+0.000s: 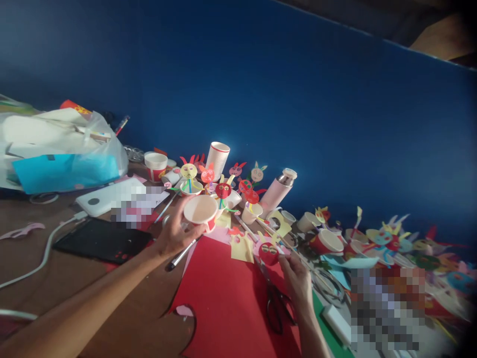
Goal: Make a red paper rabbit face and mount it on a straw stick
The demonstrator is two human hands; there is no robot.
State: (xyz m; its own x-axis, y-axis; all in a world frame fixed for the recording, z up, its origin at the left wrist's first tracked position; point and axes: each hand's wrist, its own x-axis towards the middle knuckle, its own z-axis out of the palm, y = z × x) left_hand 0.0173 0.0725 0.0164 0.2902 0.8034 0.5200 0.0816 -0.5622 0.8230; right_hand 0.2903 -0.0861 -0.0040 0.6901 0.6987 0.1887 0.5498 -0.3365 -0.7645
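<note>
My left hand [179, 233] is wrapped round a paper cup [201, 211], white inside with red on its side, tilted so that its open mouth faces me. In my right hand [296, 273], thumb and fingers pinch the edge of a round red paper face [268, 253] with pale cut-out eyes. Under that hand, black-handled scissors [278, 308] lie on a large sheet of red paper [227, 293] with a round piece cut from its edge. A yellow paper scrap [242, 247] lies between the cup and the face. Near my left wrist rests a pen [181, 257].
Paper-cup figures with paper heads [189, 171] crowd the back and right. A pink flask [276, 193] and stacked cups [218, 160] stand by the blue wall [261, 99]. At left are a black tablet [102, 240], a white power bank [110, 196], a cable and a plastic bag [108, 149].
</note>
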